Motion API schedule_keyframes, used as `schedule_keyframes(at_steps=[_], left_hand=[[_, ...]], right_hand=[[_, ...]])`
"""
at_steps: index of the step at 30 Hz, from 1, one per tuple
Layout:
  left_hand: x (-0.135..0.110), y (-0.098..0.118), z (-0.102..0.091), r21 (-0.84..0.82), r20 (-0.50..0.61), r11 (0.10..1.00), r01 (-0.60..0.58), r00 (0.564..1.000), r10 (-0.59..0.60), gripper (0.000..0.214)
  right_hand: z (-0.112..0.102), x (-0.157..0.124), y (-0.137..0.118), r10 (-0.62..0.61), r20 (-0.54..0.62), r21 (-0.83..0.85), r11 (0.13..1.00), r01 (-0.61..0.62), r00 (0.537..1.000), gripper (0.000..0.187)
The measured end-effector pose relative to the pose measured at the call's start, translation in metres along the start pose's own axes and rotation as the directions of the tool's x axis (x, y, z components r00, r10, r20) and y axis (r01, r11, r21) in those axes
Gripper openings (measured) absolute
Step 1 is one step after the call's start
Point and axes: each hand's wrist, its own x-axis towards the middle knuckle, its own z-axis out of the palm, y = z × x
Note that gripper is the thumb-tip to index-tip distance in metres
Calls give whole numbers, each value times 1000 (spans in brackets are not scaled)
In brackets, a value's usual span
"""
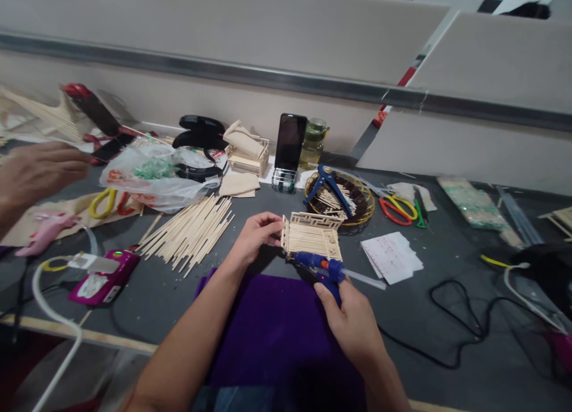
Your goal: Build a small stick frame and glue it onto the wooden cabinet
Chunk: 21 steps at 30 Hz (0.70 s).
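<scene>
Between my hands is a small model bed made of thin wooden sticks [308,240], with a slatted base and a lattice rail at its far side. My left hand [257,238] pinches its left end between thumb and fingers. In my right hand [351,317] is a blue hot glue gun [328,270], its handle gripped and a clear glue stick poking out of its back. The gun's nozzle points left, at the near left corner of the model; whether it touches cannot be made out. Below lies a purple cloth [286,328].
Loose wooden sticks [190,230] lie at left, near a magenta power strip [105,275]. Behind stand a phone [290,143] and a basket [366,200] with blue cutters [333,189]. Scissors [397,209], paper cards [393,257] and a black cable [460,334] lie right. Another person's hand [42,171] reaches in left.
</scene>
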Motion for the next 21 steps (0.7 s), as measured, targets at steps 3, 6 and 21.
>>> schedule_keyframes(at_steps=[3, 6, 21], left_hand=[[0, 0, 1, 0, 2, 1000, 3, 1000, -3, 31], [0, 0, 1, 1, -2, 1000, 3, 1000, -3, 30], [0, 4, 9, 63, -11, 998, -31, 999, 32, 28]], right_hand=[[1, 0, 1, -9, 1, 2, 1000, 9, 1000, 41], [1, 1, 2, -9, 5, 1, 1000, 9, 1000, 40], [1, -2, 4, 57, -17, 108, 993, -55, 998, 39]])
